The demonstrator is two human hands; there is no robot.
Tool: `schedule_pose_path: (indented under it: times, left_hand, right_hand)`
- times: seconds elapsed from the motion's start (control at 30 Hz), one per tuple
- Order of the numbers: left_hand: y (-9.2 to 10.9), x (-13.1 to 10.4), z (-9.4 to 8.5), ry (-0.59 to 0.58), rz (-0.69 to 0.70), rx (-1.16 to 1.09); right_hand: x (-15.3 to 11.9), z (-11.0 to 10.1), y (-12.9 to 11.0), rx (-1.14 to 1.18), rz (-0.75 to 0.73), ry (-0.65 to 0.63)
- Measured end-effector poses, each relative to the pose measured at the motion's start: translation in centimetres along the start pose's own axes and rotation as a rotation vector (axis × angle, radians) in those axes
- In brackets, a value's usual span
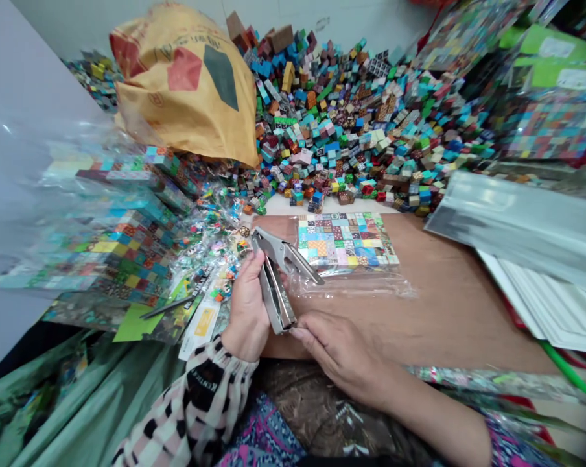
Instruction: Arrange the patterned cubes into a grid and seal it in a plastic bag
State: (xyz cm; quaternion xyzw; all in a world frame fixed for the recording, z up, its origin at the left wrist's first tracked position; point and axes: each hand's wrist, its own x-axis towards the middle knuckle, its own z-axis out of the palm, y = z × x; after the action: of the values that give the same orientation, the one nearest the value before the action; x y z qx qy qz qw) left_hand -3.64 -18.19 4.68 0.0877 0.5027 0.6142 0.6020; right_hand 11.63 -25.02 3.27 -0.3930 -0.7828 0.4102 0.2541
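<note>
My left hand [250, 310] is wrapped round a silver plier stapler [277, 293], tilted above the brown board [448, 292]. The stapler's handle stands away from its long magazine. At the magazine's near end, my right hand [344, 355] is closed, thumb and forefinger pinching the tip; whatever small part lies between those fingers is hidden. Just beyond the stapler lies a clear plastic bag [365, 284] with a flat block of many-coloured patterned cubes [346, 241] inside.
A big heap of small coloured cubes [351, 130] fills the back, beside a yellow sack [186, 91]. Bagged cube blocks [128, 253] and tiny wrapped pieces [215, 240] lie left. Clear plastic bags [521, 227] cover white sheets [540, 298] at right.
</note>
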Motion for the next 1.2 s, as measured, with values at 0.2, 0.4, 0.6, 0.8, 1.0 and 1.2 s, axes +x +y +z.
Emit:
schedule_pose_path:
  times: [0.2,0.4,0.6,0.8,1.0,1.2]
  left_hand:
    - [0.6,0.3,-0.8,-0.09,-0.007,0.022]
    - [0.7,0.2,-2.3,-0.392,-0.348,0.156]
    - [0.3,-0.8,-2.5,-0.502,-0.346,0.245]
    - [0.5,-1.6,-1.9,-0.5,-0.3,0.265]
    - [0.7,-2.1,-1.2,-0.477,-0.186,0.297]
    - [0.6,-2.0,-1.1,-0.409,-0.109,0.28]
  right_hand:
    - [0.6,-1.9,1.7,0.105,0.077,0.15]
    - [2.7,-6.2,2.0,-0.071,-0.071,0.393]
    - [3.0,-7.3,2.1,-0.309,-0.263,0.256]
    - [1.8,-5.7,3.2,-0.114,-0.157,0.333]
    - [0.2,-4.1,2.9,0.099,0.017,0.397]
    - [-2.3,-3.3,2.0,0.042,0.0,0.353]
